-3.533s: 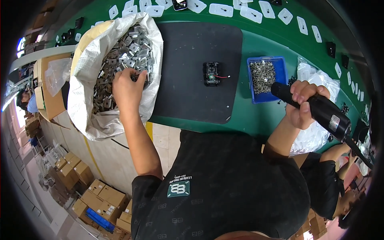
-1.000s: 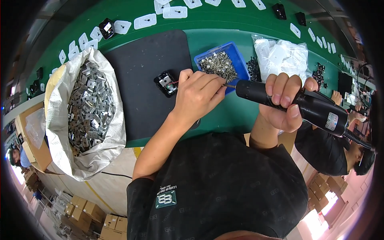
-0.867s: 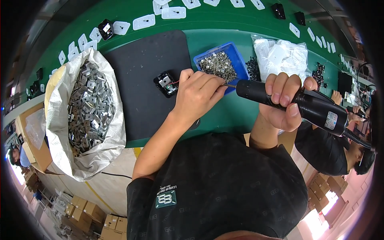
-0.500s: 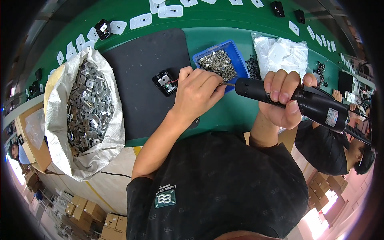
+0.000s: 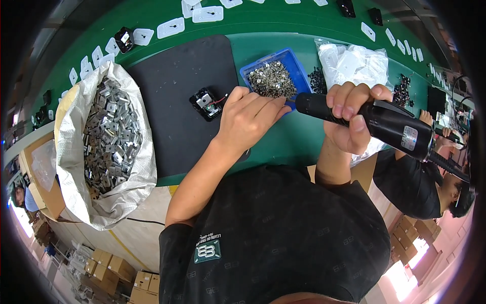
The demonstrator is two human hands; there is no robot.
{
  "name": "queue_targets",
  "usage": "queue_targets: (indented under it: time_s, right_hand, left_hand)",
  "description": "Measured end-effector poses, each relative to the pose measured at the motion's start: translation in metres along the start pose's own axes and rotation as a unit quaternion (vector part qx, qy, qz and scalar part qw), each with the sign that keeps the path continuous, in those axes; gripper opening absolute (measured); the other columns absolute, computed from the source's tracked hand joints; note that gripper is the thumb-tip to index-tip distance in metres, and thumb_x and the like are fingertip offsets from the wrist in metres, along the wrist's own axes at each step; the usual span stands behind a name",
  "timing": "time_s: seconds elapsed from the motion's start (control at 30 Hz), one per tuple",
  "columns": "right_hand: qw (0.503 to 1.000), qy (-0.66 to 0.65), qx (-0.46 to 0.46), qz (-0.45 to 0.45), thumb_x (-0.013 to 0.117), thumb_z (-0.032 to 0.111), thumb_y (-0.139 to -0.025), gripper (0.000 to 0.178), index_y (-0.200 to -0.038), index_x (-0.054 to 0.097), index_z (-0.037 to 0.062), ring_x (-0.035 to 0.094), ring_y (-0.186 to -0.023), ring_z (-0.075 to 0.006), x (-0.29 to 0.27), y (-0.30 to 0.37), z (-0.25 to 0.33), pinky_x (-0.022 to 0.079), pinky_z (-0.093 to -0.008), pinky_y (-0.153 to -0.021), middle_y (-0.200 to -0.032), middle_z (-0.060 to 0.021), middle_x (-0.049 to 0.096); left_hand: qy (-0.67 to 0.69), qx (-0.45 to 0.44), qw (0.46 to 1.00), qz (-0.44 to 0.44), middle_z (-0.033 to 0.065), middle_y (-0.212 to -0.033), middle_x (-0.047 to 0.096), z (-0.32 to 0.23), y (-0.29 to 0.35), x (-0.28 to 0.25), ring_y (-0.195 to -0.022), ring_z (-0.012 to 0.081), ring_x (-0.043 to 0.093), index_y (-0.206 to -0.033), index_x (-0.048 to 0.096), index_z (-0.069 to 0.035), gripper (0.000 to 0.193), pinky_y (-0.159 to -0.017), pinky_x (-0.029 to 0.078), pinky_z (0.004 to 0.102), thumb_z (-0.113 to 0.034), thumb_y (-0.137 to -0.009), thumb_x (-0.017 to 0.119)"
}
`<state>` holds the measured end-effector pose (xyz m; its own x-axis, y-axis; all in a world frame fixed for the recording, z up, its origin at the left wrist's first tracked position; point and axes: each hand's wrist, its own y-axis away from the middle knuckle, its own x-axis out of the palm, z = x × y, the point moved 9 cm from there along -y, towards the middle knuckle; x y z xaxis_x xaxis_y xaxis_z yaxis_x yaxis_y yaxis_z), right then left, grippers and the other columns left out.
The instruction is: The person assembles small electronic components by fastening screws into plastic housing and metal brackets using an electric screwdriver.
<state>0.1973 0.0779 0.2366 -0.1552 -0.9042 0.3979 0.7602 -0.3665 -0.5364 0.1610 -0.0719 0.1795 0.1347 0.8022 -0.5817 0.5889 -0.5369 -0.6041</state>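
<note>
My right hand (image 5: pixel 357 116) grips a black electric screwdriver (image 5: pixel 392 126), held nearly level with its thin bit pointing left. At the bit's tip the fingers of my left hand (image 5: pixel 250 115) are pinched together; whatever they hold is hidden. Just beyond both hands is a blue bin (image 5: pixel 302 76) of small metal screws (image 5: pixel 271 78). To the left of my left hand, a black housing (image 5: pixel 206 104) lies on the dark mat (image 5: pixel 172 121). It contains a metal plate, and a red wire sticks out toward my hand.
A white woven sack (image 5: pixel 147 167) full of metal plates stands at the left. A clear bag of white parts (image 5: pixel 354 63) and small black pieces (image 5: pixel 403 91) lie at the right. White flat covers (image 5: pixel 170 28) line the green surface beyond. Another person (image 5: pixel 412 177) works at the far right.
The screwdriver and my right hand have shifted slightly left and up. More of the red wire shows beside my left hand. The white covers at the back appear slightly farther left.
</note>
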Motion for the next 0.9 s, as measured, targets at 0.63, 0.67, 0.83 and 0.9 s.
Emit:
queue_targets:
  time_s: [0.63,0.67,0.83,0.9]
  right_hand:
    - [0.994,-0.079,0.044,0.066,0.067,0.006,-0.08,0.048,-0.121,0.04,0.0056,0.052,-0.064,-0.0164,0.074,-0.002,-0.055,0.047,-0.0333,-0.062,-0.072,-0.0042,0.052]
    - [0.993,-0.08,0.046,0.07,0.067,0.006,-0.08,0.048,-0.121,0.04,0.0056,0.052,-0.064,-0.0164,0.081,-0.001,-0.062,0.047,-0.0333,-0.062,-0.072,-0.0042,0.052]
    - [0.992,-0.059,0.049,0.104,0.064,-0.004,-0.079,0.046,-0.117,0.039,0.0034,0.053,-0.061,-0.0153,0.105,0.001,-0.083,0.05,-0.033,-0.062,-0.07,-0.005,0.053]
    - [0.991,-0.034,0.049,0.118,0.063,-0.005,-0.079,0.044,-0.114,0.039,0.0042,0.053,-0.059,-0.0142,0.11,0.002,-0.088,0.051,-0.0319,-0.061,-0.07,-0.0046,0.053]
  left_hand:
    - [-0.074,-0.292,0.951,0.07,0.0135,-0.095,0.052,0.096,0.085,-0.079,-0.088,0.0314,0.052,-0.142,0.039,-0.003,0.102,-0.079,0.041,0.0391,-0.035,-0.057,0.087]
    - [-0.089,-0.27,0.957,0.061,0.0115,-0.094,0.052,0.093,0.081,-0.076,-0.089,0.0292,0.053,-0.137,0.045,-0.003,0.096,-0.079,0.04,0.0394,-0.031,-0.056,0.088]
    - [-0.056,-0.233,0.97,0.052,0.0086,-0.091,0.054,0.103,0.079,-0.06,-0.085,0.0282,0.055,-0.116,0.054,-0.005,0.073,-0.076,0.04,0.0394,-0.026,-0.055,0.088]
    - [-0.048,-0.236,0.969,0.048,0.0087,-0.09,0.055,0.106,0.081,-0.058,-0.084,0.028,0.056,-0.114,0.055,-0.005,0.072,-0.075,0.039,0.0389,-0.026,-0.054,0.088]
